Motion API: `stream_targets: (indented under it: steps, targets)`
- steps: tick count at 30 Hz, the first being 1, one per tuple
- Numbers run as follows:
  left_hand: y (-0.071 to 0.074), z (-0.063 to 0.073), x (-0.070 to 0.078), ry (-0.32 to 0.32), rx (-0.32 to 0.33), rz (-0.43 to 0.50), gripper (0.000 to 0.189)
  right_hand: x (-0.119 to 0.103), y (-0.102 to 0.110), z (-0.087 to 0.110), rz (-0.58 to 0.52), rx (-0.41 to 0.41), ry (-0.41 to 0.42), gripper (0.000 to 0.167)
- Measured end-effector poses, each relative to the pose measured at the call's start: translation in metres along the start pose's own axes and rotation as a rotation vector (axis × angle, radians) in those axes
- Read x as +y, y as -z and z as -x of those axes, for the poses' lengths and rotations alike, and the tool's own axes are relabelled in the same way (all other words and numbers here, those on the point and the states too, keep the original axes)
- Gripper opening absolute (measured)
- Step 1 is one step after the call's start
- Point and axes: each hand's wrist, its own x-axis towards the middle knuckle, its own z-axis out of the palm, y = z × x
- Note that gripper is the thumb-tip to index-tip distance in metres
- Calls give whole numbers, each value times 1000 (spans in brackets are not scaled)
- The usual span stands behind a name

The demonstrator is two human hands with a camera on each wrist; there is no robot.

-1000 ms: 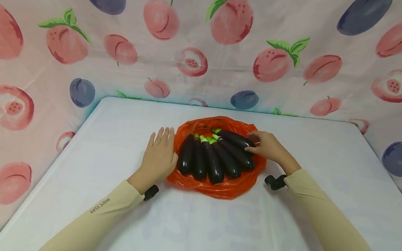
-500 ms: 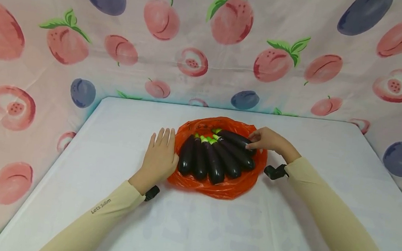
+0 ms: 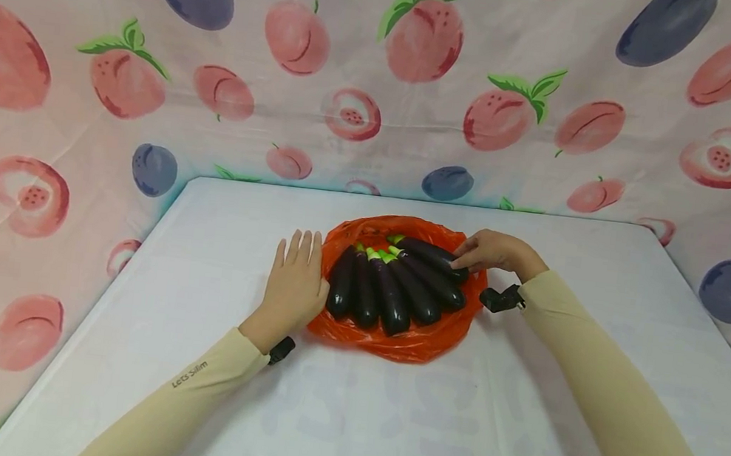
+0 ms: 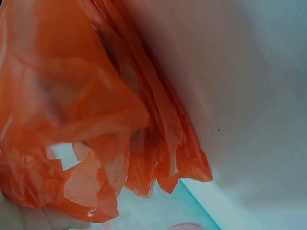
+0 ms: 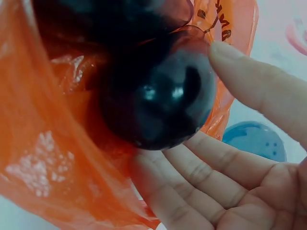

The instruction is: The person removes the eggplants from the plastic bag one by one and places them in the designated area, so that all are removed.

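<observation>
Several dark purple eggplants lie fanned out in an orange plastic bag, their green stem ends gathered at the back. My right hand grips the rounded end of the rearmost eggplant. In the right wrist view, the thumb touches one side of this eggplant and the fingers lie along the other. My left hand stays flat, fingers straight, against the bag's left side. Crumpled bag film fills much of the left wrist view, hiding most of that hand.
The bag rests on a white-covered table. Behind it stands a fruit-patterned cloth backdrop. A black wrist camera hangs under the right wrist, close to the bag's right edge.
My right hand has risen slightly at the wrist, and its fingers have come further over the rearmost eggplant's end. My left hand and the bag look the same, apart from a small view shift.
</observation>
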Motion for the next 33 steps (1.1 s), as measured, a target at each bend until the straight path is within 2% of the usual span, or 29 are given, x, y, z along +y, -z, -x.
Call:
stream_targets:
  steps: [6,12,19,25,33]
  targets:
    - [1,-2,0,-8,43,-41,64,-1,-1,-1,15,-37,-1,55]
    - [1,-2,0,-26,81,-36,63,0,-5,-4,34,1,-37,57]
    - [2,-3,-2,-65,69,3,67,2,-10,-2,10,59,-61,61]
    - [5,-4,-2,-99,67,1,67,3,-13,4,-8,95,-25,62]
    - [7,-4,-1,-102,60,19,66,12,-16,9,-31,153,7,61]
